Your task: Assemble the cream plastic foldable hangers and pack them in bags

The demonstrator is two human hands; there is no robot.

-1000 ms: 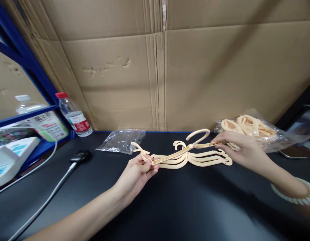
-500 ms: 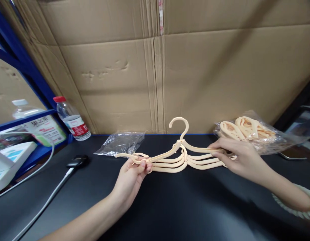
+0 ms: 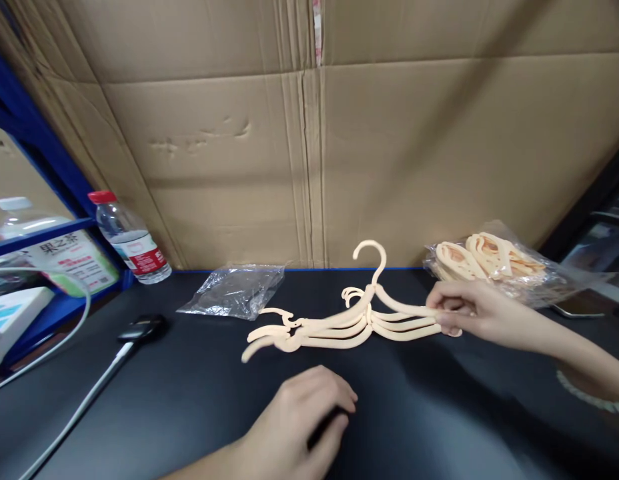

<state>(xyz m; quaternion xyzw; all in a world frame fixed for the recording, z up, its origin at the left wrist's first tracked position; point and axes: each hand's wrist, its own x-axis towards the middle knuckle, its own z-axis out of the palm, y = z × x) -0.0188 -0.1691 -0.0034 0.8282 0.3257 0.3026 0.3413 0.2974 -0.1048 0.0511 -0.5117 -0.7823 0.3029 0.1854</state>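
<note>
Plainly, the right hand (image 3: 470, 308) pinches one end of a cream hanger (image 3: 373, 291), which reaches leftward across other hangers (image 3: 334, 343) lying just beyond the left hand (image 3: 307, 417), half-curled, thumb apart, holding nothing.

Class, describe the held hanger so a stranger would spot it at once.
Below the tall cardboard, on the black desk, find the cluster of cream hangers. The right hand holds one end of the hanger you want. Its hook alone shows in front of the cardboard, while its neighbours' hooks sit lower, against the desk.
</note>
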